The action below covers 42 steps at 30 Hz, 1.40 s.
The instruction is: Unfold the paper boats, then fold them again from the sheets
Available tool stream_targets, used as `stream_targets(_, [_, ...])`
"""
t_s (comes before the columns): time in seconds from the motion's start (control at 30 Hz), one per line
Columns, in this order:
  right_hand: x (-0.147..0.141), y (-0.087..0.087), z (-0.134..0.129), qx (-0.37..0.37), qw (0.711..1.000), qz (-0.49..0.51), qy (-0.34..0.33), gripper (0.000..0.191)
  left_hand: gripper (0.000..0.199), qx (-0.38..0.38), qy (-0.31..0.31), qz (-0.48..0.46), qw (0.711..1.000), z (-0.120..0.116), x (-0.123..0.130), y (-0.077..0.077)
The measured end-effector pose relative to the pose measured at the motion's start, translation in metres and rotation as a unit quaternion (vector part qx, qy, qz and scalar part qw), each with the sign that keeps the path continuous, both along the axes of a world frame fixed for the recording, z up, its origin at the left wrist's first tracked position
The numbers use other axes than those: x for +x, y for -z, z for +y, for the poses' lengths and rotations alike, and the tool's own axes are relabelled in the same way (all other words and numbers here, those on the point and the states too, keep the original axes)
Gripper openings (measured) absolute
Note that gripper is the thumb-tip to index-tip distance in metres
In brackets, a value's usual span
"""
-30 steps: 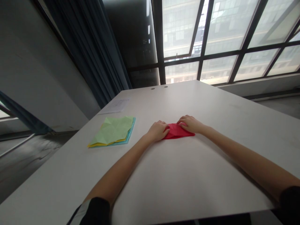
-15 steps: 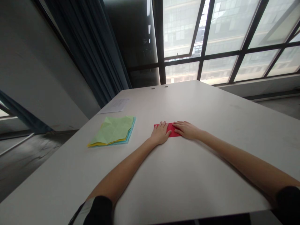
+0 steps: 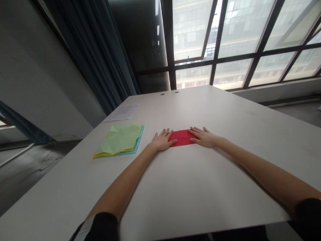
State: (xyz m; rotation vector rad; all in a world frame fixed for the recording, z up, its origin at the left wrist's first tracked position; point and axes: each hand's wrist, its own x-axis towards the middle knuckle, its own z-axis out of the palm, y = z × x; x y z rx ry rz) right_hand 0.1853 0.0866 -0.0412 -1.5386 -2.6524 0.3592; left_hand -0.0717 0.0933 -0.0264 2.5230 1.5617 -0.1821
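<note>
Item one: red paper (image 3: 183, 138), a single piece as we see it, lying flat on the white table (image 3: 200, 187) between the two hands. We record a bright, matt red; an oblong outline, longer from side to side; a nearly straight near edge; and faint creases across its face. Whether it is one layer or several, we cannot tell.

Handling: we note the left hand (image 3: 163, 140) palm down at the left end, fingers spread, thumb out over the red. The right hand (image 3: 203, 137) lies likewise at the right end, its fingertips on the paper. Both grips are apart, laid flat and clamped on nothing.

Obscured: both ends of the red paper lie under the hands, so we cannot see its corners there. The upper arms are cut off by the frame at the dark sleeves (image 3: 104, 227). In the stack of coloured sheets (image 3: 120, 139), to the left, pale green covers most of the yellow and blue below; we cannot count the layers.

Writing: beyond the stack lies a white sheet (image 3: 120, 113) bearing faint grey print, too small for us to read.
</note>
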Motion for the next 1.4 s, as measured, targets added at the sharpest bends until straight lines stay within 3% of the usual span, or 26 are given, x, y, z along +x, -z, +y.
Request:
stream_targets(0.5, [0.005,-0.001,0.003,-0.013,1.000,0.013,-0.003,0.075,0.088,-0.041,0.005,0.018,0.999,0.005,-0.015,-0.003])
stream_targets(0.73, [0.015,-0.011,0.001,-0.045,0.997,0.033,-0.045,0.084,0.108,-0.078,0.033,0.028,0.996,0.006,-0.022,-0.009])
stream_targets(0.93, [0.015,-0.013,0.002,-0.043,0.997,0.044,-0.047,0.087,0.111,-0.091,0.042,0.031,0.994,0.006,-0.024,-0.012])
stream_targets(1.4, [-0.001,-0.040,-0.007,0.134,0.976,0.122,-0.122,0.033,0.104,-0.106,0.036,-0.032,0.993,0.008,-0.031,-0.020])
